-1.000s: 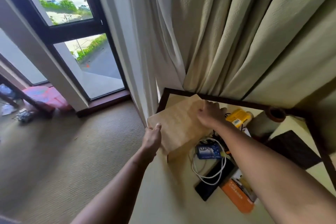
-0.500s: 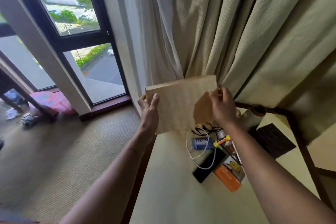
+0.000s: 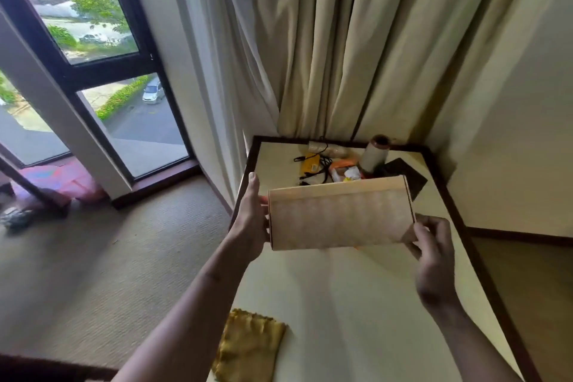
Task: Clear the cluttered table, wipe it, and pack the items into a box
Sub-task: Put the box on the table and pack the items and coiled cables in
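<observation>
Daylight enters through the window (image 3: 93, 49) at ten o'clock, where the street outside is bright and slightly washed out. The room indoors is dimmer, with a warm yellowish cast. The curtain (image 3: 325, 40) folds at twelve o'clock hold soft vertical shadows. The carpet (image 3: 102, 257) at eight o'clock is smeared with motion blur. Wide-angle distortion bends the window frame and the wall edges toward the borders.

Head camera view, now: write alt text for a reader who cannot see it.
Two bare hands, left hand and right hand, hold a flat tan cardboard box above a cream table with a dark wooden rim. Cables, a yellow gadget and a pale cylindrical bottle clutter its far end; a mustard-yellow cloth lies near.
</observation>
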The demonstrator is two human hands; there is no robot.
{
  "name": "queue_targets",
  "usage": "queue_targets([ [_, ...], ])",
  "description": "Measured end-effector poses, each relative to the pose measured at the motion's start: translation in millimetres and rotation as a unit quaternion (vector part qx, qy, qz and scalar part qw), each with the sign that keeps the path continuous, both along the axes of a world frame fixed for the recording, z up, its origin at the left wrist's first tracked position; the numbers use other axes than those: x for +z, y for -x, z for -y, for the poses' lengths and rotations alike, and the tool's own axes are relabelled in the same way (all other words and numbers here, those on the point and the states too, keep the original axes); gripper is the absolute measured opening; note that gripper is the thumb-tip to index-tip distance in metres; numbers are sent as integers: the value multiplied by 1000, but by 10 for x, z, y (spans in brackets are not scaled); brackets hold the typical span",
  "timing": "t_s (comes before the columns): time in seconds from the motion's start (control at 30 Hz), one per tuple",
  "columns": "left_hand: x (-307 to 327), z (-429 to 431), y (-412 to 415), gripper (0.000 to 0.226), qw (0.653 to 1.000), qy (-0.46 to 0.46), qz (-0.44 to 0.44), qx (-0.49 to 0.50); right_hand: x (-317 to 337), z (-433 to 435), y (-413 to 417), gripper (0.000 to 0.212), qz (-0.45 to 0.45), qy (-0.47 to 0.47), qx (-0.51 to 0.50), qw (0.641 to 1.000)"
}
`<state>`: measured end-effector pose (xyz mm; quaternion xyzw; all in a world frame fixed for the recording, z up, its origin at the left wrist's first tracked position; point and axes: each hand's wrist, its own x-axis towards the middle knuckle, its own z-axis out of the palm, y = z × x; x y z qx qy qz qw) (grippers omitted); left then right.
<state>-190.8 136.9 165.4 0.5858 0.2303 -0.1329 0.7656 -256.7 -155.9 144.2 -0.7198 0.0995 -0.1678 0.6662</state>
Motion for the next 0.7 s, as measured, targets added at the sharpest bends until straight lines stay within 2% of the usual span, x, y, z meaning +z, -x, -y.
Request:
queue_targets([
  [0.1,-152,262,297,64,998,-29,-41,23,-312,364,437,37,-52,1,34,998],
  [0.2,-346,587,557,27,992,-120,-26,-6,-557,563,729,38,-107,-37,27,993],
  [0.23,-455,667,633,26,988,-149,-23,-18,-610,588,773,38,-124,-48,18,991],
  [0.3,-627,845,811,45,982,-185,-30,-36,-642,687,849,41,-168,-45,11,985],
  [0.37,-796,1021,1022,62,972,-222,-37,-63,-724,871,893,32,-222,-33,8,975],
  [0.43,-940,1161,1252,67,958,-267,-17,-104,-862,1076,923,25,-266,-24,18,964],
  [0.53,-1104,1369,1484,79,934,-332,38,-129,-1018,1221,986,25,-300,27,37,953],
  [0.6,-1178,1436,1567,83,924,-354,53,-130,-1080,1175,1037,26,-297,99,25,949],
  [0.7,-1281,1540,1639,76,904,-404,34,-137,-1198,1125,1116,26,-285,194,8,939],
])
